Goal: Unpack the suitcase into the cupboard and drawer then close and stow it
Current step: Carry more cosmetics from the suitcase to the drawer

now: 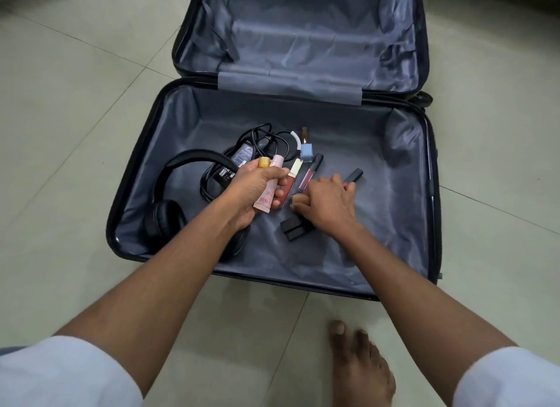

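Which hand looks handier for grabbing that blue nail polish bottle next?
Probably the right hand: the left hand already grips tubes, though it is nearer the blue nail polish bottle.

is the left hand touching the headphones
Apart. In the head view the left hand grips a pink tube, with grey lining visible between it and the headphones.

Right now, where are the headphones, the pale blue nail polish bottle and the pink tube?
headphones [165, 221]: head view, on the left ear cup.
pale blue nail polish bottle [306, 153]: head view, on the blue glass body.
pink tube [266, 198]: head view, on the printed lower body.
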